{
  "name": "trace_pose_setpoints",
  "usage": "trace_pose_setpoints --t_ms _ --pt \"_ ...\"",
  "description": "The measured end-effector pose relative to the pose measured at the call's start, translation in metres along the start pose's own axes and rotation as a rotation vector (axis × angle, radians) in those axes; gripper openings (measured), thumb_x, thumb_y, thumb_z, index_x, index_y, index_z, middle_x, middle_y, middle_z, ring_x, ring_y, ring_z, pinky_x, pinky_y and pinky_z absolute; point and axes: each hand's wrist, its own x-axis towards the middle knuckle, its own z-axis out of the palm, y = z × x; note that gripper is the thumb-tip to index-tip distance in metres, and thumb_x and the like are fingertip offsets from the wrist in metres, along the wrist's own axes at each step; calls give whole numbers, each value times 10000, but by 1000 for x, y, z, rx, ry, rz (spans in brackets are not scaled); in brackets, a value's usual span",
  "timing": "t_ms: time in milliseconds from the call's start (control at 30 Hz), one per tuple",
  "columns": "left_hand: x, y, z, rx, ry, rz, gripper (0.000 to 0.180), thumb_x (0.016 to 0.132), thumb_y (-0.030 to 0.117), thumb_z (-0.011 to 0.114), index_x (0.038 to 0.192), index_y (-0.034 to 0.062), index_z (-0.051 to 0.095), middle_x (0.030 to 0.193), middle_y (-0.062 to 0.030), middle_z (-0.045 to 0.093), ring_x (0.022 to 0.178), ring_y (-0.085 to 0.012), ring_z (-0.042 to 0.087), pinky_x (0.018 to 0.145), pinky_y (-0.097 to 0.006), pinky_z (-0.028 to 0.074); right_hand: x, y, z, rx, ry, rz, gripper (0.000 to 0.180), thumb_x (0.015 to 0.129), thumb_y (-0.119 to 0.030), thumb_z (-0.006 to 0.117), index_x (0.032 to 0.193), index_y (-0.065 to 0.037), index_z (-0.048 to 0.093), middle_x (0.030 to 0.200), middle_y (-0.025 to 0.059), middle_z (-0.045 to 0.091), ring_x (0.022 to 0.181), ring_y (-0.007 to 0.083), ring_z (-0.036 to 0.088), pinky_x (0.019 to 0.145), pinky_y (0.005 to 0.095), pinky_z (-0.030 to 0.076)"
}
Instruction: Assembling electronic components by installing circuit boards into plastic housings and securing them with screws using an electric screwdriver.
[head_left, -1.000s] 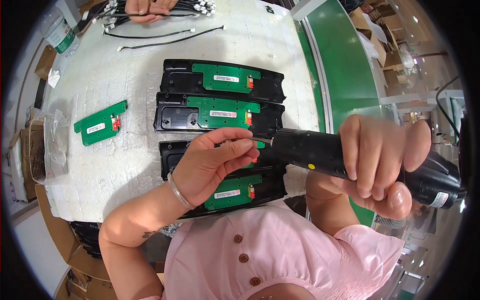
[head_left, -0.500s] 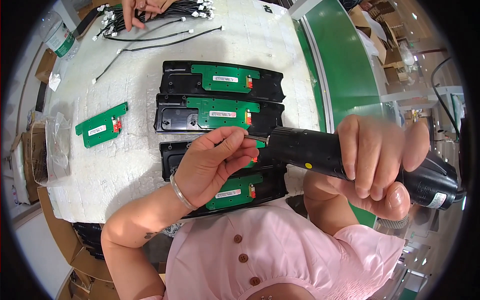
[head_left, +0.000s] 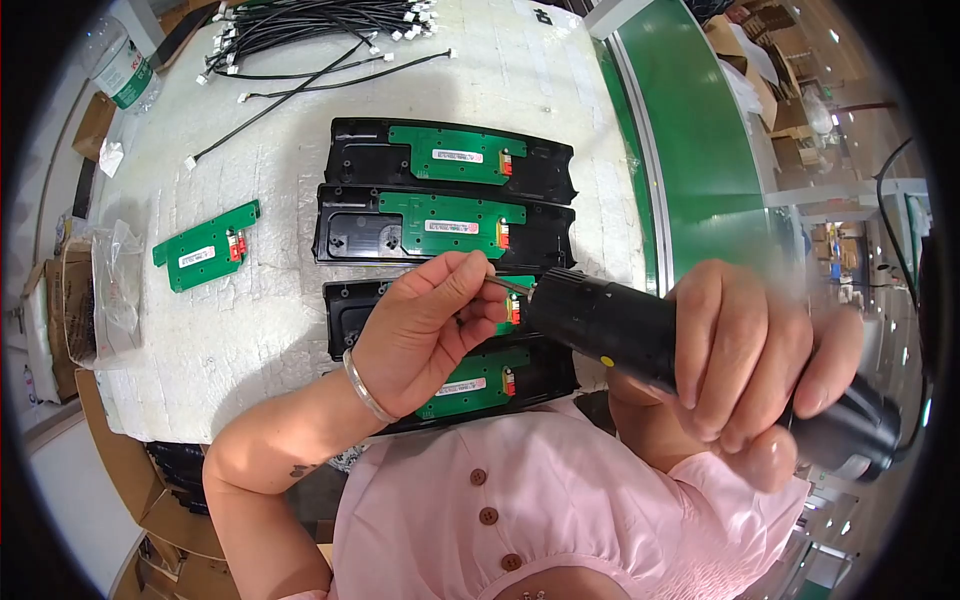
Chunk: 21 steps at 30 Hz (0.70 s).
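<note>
My right hand [head_left: 745, 365], partly smeared by motion, grips a black electric screwdriver [head_left: 600, 320] held sideways above the work surface. Its thin metal bit [head_left: 508, 284] points left. The thumb and fingers of my left hand [head_left: 430, 325] pinch the bit's tip; whether a small screw is there too is hidden. Beneath my hands lie black plastic housings in a column, each with a green circuit board: a top one [head_left: 375, 165], a second one [head_left: 345, 222], and two more partly covered by my left hand and the tool. A loose green circuit board [head_left: 205, 255] lies to the left.
A bundle of black cables [head_left: 300, 40] with white connectors lies at the far side, several strung out toward me. A plastic bottle [head_left: 125, 75] stands at the far left, a clear plastic bag [head_left: 118, 290] at the left edge. A green strip [head_left: 700, 150] runs along the right.
The screwdriver's rear end has swung down toward me with my right hand; its tip stays at my left fingers. The other person's hands have left the cable bundle, and one cable now lies differently.
</note>
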Motion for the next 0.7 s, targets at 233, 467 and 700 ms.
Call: trace_pose_setpoints --t_ms 233,467,700 --pt "-3 -6 -6 -46 9 6 215 884 278 516 889 66 552 811 -22 594 718 -89 578 654 -189 492 -4 9 2 -9 -154 -11 292 687 -59 689 816 -116 433 564 -21 560 478 53 548 458 153 446" --pt "3 1 2 -74 69 -240 443 942 261 357 1173 -112 416 1163 -237 495 1067 -307 519 913 -325 451 -2 49 -14 -44 224 133 256 731 16 551 913 -39 380 655 62 446 497 124 442 455 254 381" --pt "6 25 1 191 33 156 188 920 123 393 1012 -18 477 1021 -180 573 931 -225 593 813 -264 506 -11 70 -31 -36 316 232 200 678 42 495 864 20 424 623 76 469 451 110 420 434 260 391"
